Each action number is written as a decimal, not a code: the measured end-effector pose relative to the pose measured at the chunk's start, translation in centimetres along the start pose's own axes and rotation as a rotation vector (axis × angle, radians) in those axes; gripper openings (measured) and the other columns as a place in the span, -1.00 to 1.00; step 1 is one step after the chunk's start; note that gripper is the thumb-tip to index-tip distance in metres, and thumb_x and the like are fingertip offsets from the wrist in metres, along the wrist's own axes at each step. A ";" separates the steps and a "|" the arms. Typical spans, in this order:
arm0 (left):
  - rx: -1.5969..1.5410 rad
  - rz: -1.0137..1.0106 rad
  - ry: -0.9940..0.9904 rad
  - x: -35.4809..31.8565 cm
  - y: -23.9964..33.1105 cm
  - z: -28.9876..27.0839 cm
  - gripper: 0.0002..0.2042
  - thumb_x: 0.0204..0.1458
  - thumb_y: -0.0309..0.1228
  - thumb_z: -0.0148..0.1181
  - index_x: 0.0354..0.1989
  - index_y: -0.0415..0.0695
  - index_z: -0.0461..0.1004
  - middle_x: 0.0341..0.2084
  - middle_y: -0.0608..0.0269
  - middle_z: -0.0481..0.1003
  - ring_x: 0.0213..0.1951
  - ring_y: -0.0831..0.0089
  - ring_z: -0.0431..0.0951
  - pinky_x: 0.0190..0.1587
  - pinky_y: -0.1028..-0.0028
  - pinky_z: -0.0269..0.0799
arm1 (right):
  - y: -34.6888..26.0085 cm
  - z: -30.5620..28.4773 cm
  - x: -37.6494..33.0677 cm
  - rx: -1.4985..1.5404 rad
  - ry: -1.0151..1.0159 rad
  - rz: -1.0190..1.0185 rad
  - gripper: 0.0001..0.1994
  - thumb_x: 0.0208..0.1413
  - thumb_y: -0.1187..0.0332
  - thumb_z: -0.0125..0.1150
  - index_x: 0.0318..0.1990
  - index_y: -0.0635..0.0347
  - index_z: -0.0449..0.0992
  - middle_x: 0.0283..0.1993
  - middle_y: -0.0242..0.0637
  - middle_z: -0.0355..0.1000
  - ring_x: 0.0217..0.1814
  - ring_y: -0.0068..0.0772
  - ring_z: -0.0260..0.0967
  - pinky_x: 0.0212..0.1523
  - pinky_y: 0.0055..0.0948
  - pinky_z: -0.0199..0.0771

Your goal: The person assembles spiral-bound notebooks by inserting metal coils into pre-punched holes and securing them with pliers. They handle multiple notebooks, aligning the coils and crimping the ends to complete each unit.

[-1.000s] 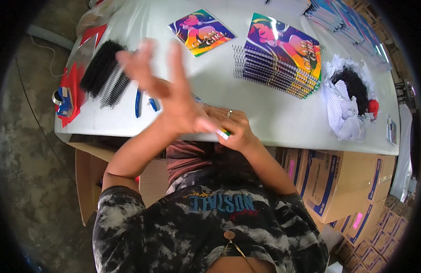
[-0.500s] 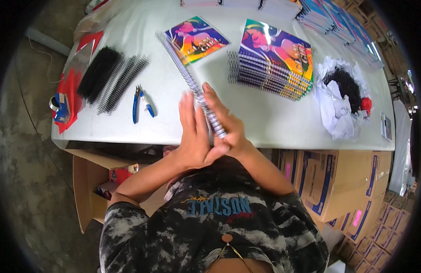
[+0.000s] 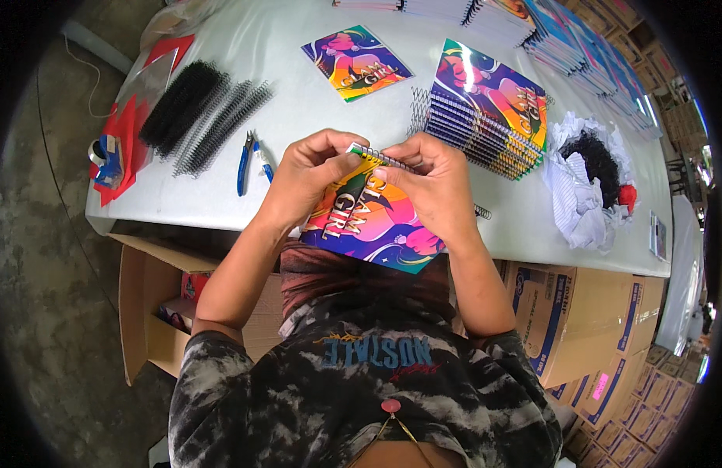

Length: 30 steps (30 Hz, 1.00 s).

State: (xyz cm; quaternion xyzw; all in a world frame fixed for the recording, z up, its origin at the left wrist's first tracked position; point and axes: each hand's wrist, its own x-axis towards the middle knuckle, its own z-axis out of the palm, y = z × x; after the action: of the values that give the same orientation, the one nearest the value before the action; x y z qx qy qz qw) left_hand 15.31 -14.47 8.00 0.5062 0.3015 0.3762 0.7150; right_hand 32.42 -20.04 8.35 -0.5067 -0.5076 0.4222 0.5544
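A spiral-bound notebook (image 3: 368,214) with a bright multicoloured cover was held above the near edge of the white surface (image 3: 314,93), tilted toward the person, its wire spine uppermost. The left hand (image 3: 306,175) pinched the spine's left end between thumb and fingertips, and the right hand (image 3: 435,183) pinched the spine's right portion, fingers curled down over the cover. Judging by that grip, the coil appeared already threaded through this book and only its ends were left to finish. Just beyond the hands, a stack of bound notebooks (image 3: 486,109) in the same cover stood fanned on the surface, suggesting a good share of the work was done, while one loose cover (image 3: 357,62) lay flat farther back. To the left, a pile of black binding coils (image 3: 201,113) lay unused, so more binding seemed to be left. Blue-handled pliers (image 3: 248,160) rested between the coils and the left hand. Crumpled white paper with black scraps (image 3: 587,179) sat at the right, and cardboard boxes (image 3: 579,312) stood under the surface.
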 end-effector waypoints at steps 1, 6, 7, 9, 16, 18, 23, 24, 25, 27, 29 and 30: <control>0.035 0.026 -0.052 0.2 0.2 -0.2 -0.87 0.00 -0.57 0.12 -0.26 -0.28 0.46 -0.36 0.29 0.49 -0.34 0.63 0.45 -0.23 0.62 0.37 | 0.0 0.0 0.0 -0.030 0.011 -0.014 -0.81 -0.22 0.61 0.31 -0.38 0.34 0.46 -0.48 -0.27 0.46 -0.48 -0.59 0.38 -0.42 -0.58 0.37; 0.166 0.037 -0.282 2.1 1.9 -1.3 -0.84 -0.10 -0.66 0.07 -0.30 -0.24 0.43 -0.46 0.38 0.42 -0.38 0.66 0.41 -0.27 0.63 0.35 | -0.8 0.4 -0.4 -0.106 0.046 -0.021 -0.79 -0.26 0.61 0.34 -0.44 0.32 0.41 -0.46 -0.28 0.42 -0.47 -0.55 0.37 -0.41 -0.55 0.37; 0.211 0.004 -0.255 2.2 2.4 -0.7 -0.86 -0.23 -0.66 0.05 -0.44 -0.20 0.39 -0.51 0.38 0.37 -0.42 0.65 0.36 -0.31 0.64 0.29 | -0.9 0.4 -0.4 -0.121 0.051 -0.028 -0.79 -0.26 0.60 0.34 -0.44 0.32 0.40 -0.46 -0.28 0.41 -0.47 -0.52 0.38 -0.41 -0.53 0.37; 0.267 0.045 -0.265 2.5 2.5 -0.5 -0.85 -0.26 -0.70 0.03 -0.49 -0.19 0.37 -0.54 0.40 0.32 -0.45 0.65 0.32 -0.32 0.64 0.27 | -0.9 0.6 -0.6 -0.173 0.069 -0.052 -0.78 -0.26 0.60 0.33 -0.43 0.30 0.39 -0.45 -0.26 0.40 -0.46 -0.45 0.39 -0.40 -0.48 0.38; 0.387 -0.060 -0.371 4.0 2.9 0.8 -0.86 -0.33 -0.73 0.02 -0.62 -0.18 0.32 -0.58 0.41 0.26 -0.48 0.65 0.26 -0.36 0.62 0.24 | -1.0 -0.3 -1.3 -0.293 0.090 -0.068 -0.77 -0.25 0.59 0.31 -0.40 0.28 0.39 -0.40 -0.19 0.39 -0.41 -0.27 0.39 -0.38 -0.39 0.39; 0.325 -0.113 -0.372 4.5 2.7 1.5 -0.86 -0.34 -0.72 0.03 -0.63 -0.17 0.31 -0.59 0.41 0.27 -0.48 0.64 0.25 -0.38 0.62 0.23 | -0.9 -1.0 -1.4 -0.280 0.090 -0.048 -0.77 -0.25 0.59 0.32 -0.40 0.29 0.39 -0.40 -0.19 0.40 -0.41 -0.27 0.39 -0.38 -0.40 0.38; 0.296 -0.087 -0.513 5.4 1.1 1.8 -0.90 -0.26 -0.69 0.07 -0.59 -0.19 0.37 -0.60 0.45 0.31 -0.51 0.70 0.29 -0.41 0.65 0.22 | -1.0 -2.9 -2.2 -0.220 0.032 0.007 -0.77 -0.26 0.58 0.33 -0.40 0.30 0.40 -0.40 -0.17 0.41 -0.44 -0.31 0.38 -0.41 -0.43 0.37; 0.276 -0.104 -0.517 5.5 0.9 2.1 -0.89 -0.25 -0.69 0.07 -0.59 -0.19 0.37 -0.59 0.44 0.32 -0.50 0.70 0.30 -0.40 0.64 0.23 | -1.0 -3.2 -2.5 -0.225 0.018 0.011 -0.77 -0.26 0.58 0.33 -0.40 0.30 0.40 -0.40 -0.17 0.42 -0.45 -0.32 0.38 -0.41 -0.43 0.37; 0.256 -0.122 -0.522 5.5 0.8 2.6 -0.89 -0.24 -0.70 0.07 -0.58 -0.19 0.37 -0.58 0.44 0.33 -0.48 0.70 0.31 -0.39 0.64 0.24 | -0.8 -3.5 -2.8 -0.209 0.039 -0.002 -0.76 -0.27 0.59 0.32 -0.38 0.30 0.41 -0.41 -0.22 0.41 -0.46 -0.40 0.36 -0.43 -0.47 0.36; 0.281 -0.134 -0.481 5.0 1.0 3.8 -0.93 -0.12 -0.65 0.15 -0.47 -0.21 0.43 -0.50 0.40 0.41 -0.39 0.67 0.38 -0.32 0.60 0.31 | -1.1 -4.9 -3.2 -0.203 0.088 0.020 -0.77 -0.26 0.58 0.33 -0.38 0.29 0.42 -0.42 -0.26 0.41 -0.46 -0.48 0.34 -0.43 -0.51 0.34; 0.477 0.065 -0.459 3.9 1.7 6.0 -0.93 -0.04 -0.56 0.17 -0.37 -0.24 0.45 -0.47 0.36 0.44 -0.37 0.63 0.41 -0.29 0.58 0.33 | -2.7 -6.9 -3.5 -0.185 0.157 -0.096 -0.78 -0.23 0.57 0.34 -0.38 0.27 0.44 -0.45 -0.34 0.39 -0.46 -0.60 0.30 -0.44 -0.57 0.31; 0.576 0.169 -0.443 3.6 2.0 6.7 -0.90 0.00 -0.51 0.18 -0.32 -0.25 0.46 -0.45 0.34 0.46 -0.36 0.61 0.42 -0.27 0.57 0.34 | -3.1 -8.4 -3.5 -0.281 0.231 -0.358 -0.78 -0.21 0.57 0.33 -0.34 0.26 0.46 -0.42 -0.37 0.41 -0.42 -0.62 0.30 -0.41 -0.58 0.31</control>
State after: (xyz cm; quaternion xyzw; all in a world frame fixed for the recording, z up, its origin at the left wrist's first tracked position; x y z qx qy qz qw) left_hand 22.25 -14.35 11.82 0.7789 0.1904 0.2150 0.5576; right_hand 40.15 -25.01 11.21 -0.5255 -0.5763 0.1820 0.5988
